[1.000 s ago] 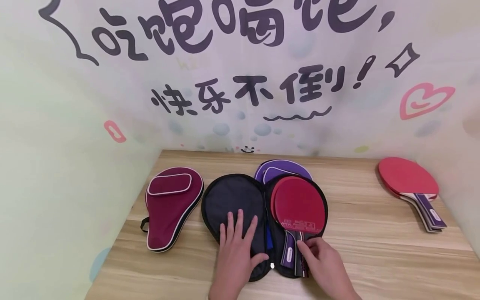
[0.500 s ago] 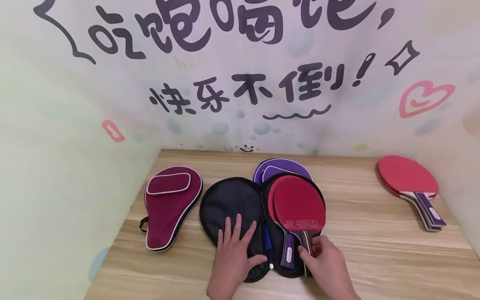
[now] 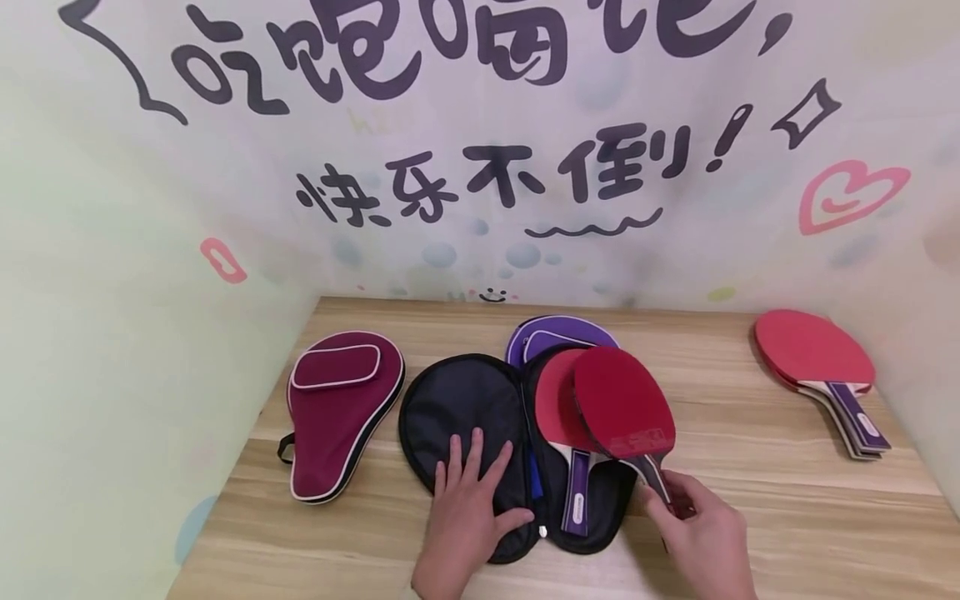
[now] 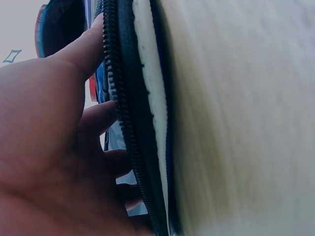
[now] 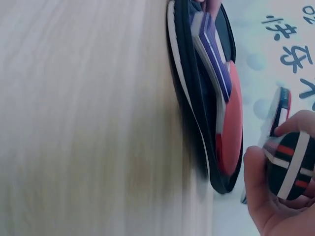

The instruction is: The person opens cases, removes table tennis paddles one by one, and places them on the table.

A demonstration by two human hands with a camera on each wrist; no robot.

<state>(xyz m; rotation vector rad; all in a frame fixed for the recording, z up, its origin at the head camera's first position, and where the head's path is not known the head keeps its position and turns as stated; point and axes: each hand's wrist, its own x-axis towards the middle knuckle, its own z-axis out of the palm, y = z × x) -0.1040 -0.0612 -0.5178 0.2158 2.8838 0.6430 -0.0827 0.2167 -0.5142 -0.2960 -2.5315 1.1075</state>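
An unzipped black-lined paddle case (image 3: 442,400) lies spread on the table. My left hand (image 3: 468,521) rests on its left half, fingers spread. In the left wrist view, the fingers reach over the zipper edge (image 4: 123,98). My right hand (image 3: 701,525) grips a red table tennis paddle (image 3: 626,400) by its dark handle, raised and tilted over the case's right half. The striped handle end (image 5: 290,167) sits between thumb and fingers in the right wrist view. Partly hidden beneath it, another red paddle (image 3: 555,392) with a purple handle lies in the right half.
A maroon paddle case (image 3: 341,425) with a white-edged pocket lies on the left. Behind the spread case, a purple case (image 3: 558,325) shows partly. Stacked red paddles (image 3: 813,350) lie at the right near the side wall. A printed cloth wall (image 3: 420,267) stands behind the table (image 3: 720,400).
My right hand has lifted the upper paddle off the other one and moved it to the right, tilting it. The purple-handled paddle is more exposed. My left hand has stayed on the case.
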